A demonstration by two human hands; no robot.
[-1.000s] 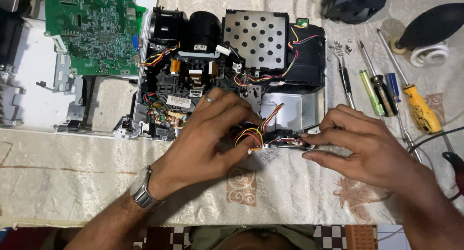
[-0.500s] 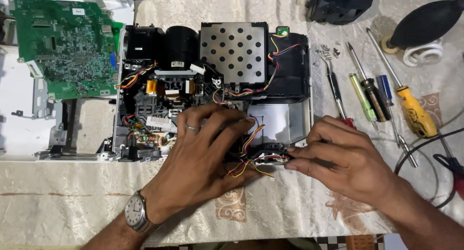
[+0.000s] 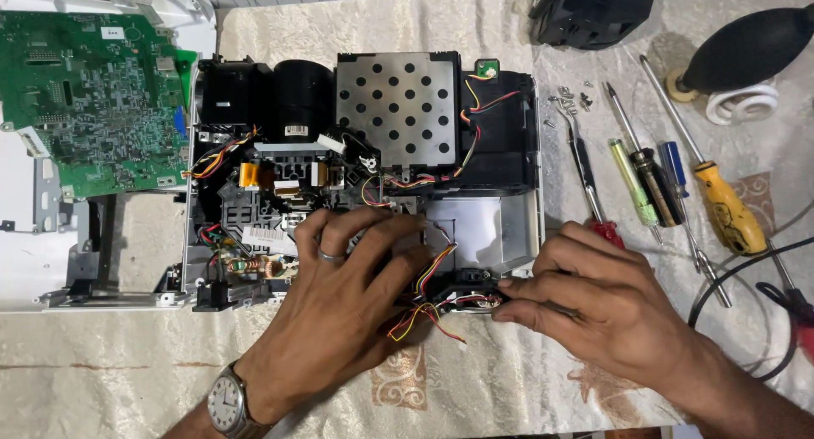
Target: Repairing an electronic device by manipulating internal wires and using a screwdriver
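A green circuit board [image 3: 89,100] lies far left on a white casing panel [image 3: 25,227]; beside it sits the opened projector chassis [image 3: 365,167]. Since a moment ago the left hand [image 3: 348,312], wearing a ring and wristwatch [image 3: 227,402], has slid lower, fingers spread flat over the chassis front edge; the right hand [image 3: 593,307] now pinches a small black wired module [image 3: 462,288], drawn just clear of the chassis, its coloured wires [image 3: 424,316] still attached. Screwdrivers [image 3: 670,184] and a black air blower [image 3: 746,49] rest right; a cream patterned cloth [image 3: 509,380] covers the table.
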